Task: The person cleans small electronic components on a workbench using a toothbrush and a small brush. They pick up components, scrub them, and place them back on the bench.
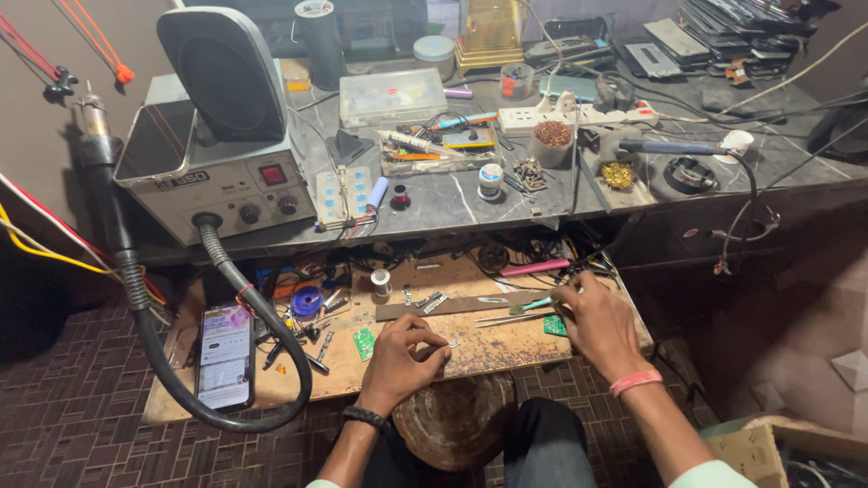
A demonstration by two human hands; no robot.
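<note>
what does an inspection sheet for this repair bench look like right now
surface: worn wooden board below a marbled grey shelf, both crowded
job's things: small metal part on the board at the left hand's fingertips; tweezers and a green circuit board by the right hand
clutter: phone with lit screen, second green board, blue tape roll, clear parts box, scattered screws and tools
grippers: left hand curled on the board, pinching at the small part; right hand resting on the board, grip hidden
cables: thick grey hose looping from the hot air station; power strip with leads; soldering iron
surroundings: patterned tile floor, cardboard box
</note>
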